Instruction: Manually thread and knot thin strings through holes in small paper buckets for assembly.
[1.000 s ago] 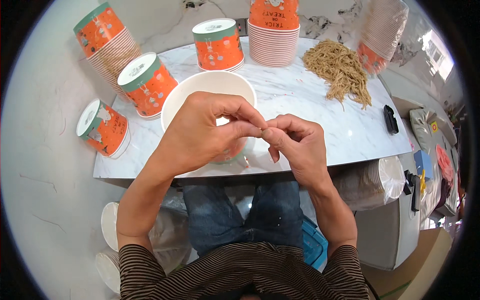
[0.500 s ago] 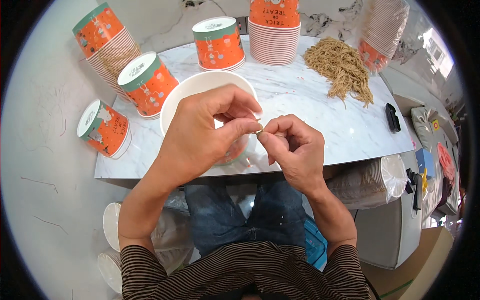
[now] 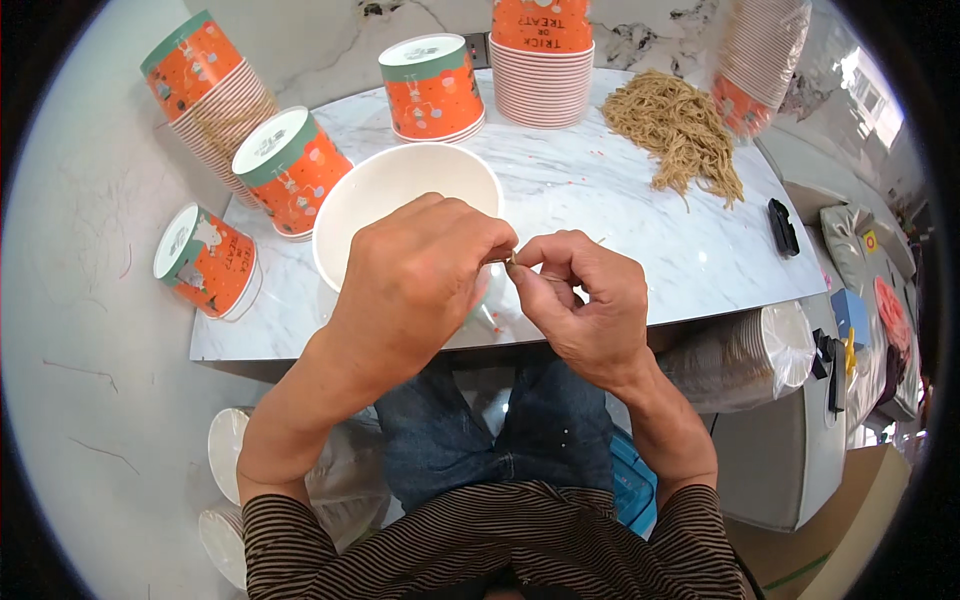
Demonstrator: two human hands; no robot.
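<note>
Above the near part of the table, my left hand [image 3: 415, 265] and my right hand [image 3: 588, 300] meet with fingertips almost touching. Both are closed in a pinch on a thin brown cord [image 3: 507, 260]; only a little of it shows between the fingers. The back of my left hand faces up and hides its own fingertips. Just behind that hand a paper bucket [image 3: 405, 172] stands with its white mouth open toward me; my hand and wrist cover its near side. A loose heap of tan cords [image 3: 680, 130] lies at the far right of the table.
Upside-down orange-and-green paper buckets stand at the left [image 3: 210, 262], [image 3: 290, 170] and back [image 3: 432, 95], with tall stacks [image 3: 542, 85] behind. A black object [image 3: 783, 230] lies near the table's right edge. Wrapped bucket stacks [image 3: 740, 360] sit below the tabletop [image 3: 690, 270].
My left hand has rolled over so that its back faces up, and its fingers have closed in more. My right hand keeps its pinch and has barely moved.
</note>
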